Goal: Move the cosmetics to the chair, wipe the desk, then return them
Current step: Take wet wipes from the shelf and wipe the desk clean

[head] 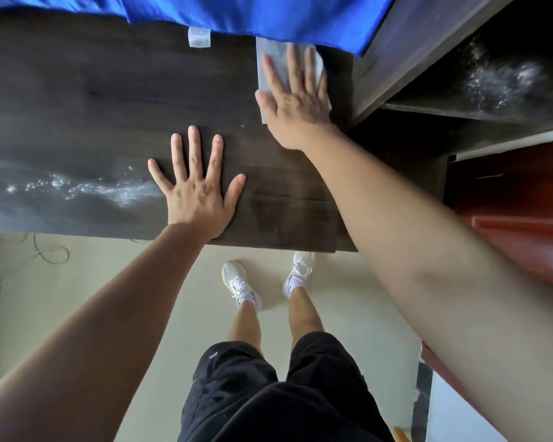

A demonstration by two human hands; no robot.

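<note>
The left hand [198, 189] is lying flat with fingers spread, grasping nothing, near the front edge of the dark wood-grain desk [77, 106]. Farther back, the right hand [296, 100] is pressing open-palmed on a white folded wipe [270, 63], which is lying under its fingers by the blue cloth [268, 14].

Wipe [270, 63] half hidden under right hand [296, 100]; blue cloth [268, 14] cut by top edge

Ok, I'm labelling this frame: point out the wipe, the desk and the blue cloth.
wipe [270, 63]: head view, left part beside fingers.
desk [93, 90]: head view, bare dark top.
blue cloth [268, 14]: head view, middle fold.
</note>
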